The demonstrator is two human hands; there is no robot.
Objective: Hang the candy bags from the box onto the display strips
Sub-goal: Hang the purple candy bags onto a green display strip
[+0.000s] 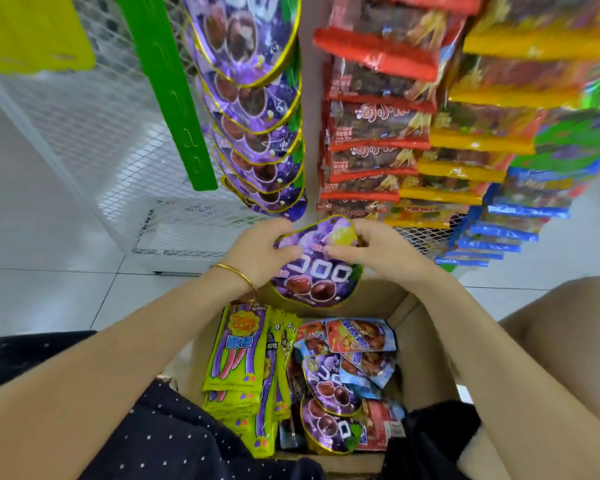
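Holding a purple grape candy bag point(314, 268) in both hands' pinching grip, left hand point(262, 251) and right hand point(378, 249) are gripping its top; next, hooking it onto the purple strip point(257, 109) at twelve o'clock.

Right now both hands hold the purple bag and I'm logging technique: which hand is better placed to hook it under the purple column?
Probably the left hand: it grips the purple bag on the side nearer the purple column, whose lowest bag hangs just above it. The right hand pinches the far edge.
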